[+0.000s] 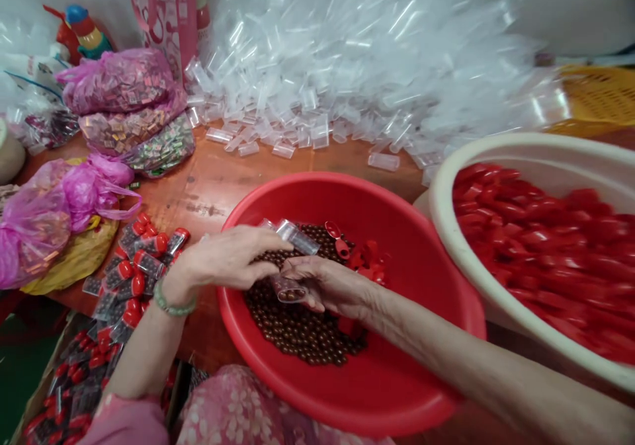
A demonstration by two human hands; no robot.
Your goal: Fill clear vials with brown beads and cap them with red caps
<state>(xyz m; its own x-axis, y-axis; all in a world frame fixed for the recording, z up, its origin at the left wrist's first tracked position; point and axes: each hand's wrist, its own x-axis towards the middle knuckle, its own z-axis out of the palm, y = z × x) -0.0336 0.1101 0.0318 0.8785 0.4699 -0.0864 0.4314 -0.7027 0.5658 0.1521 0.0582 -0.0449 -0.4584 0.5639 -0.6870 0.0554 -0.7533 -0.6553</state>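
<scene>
A wide red basin (417, 365) holds a heap of shiny brown beads (302, 339). Inside it, my right hand (332, 286) grips a small clear plastic tube (289, 293), its open end tilted toward me. My left hand (238, 256), with a pale green bracelet at the wrist, reaches over the basin's left side. Its thumb and fingers are apart above the beads, close to the right hand's fingertips. More clear tubes (303, 241) lie on the beads just past the left fingers. Red caps (367, 260) and a small red piece with a loop (338, 240) lie behind my right hand.
Clear empty tubes (317, 94) are piled along the back. A cream tub (441, 187) full of red plastic parts (546, 246) stands at right. Filled red-capped tubes (133, 273) lie at left and in a box below. Pink bags (124, 81) of small pieces stand behind them.
</scene>
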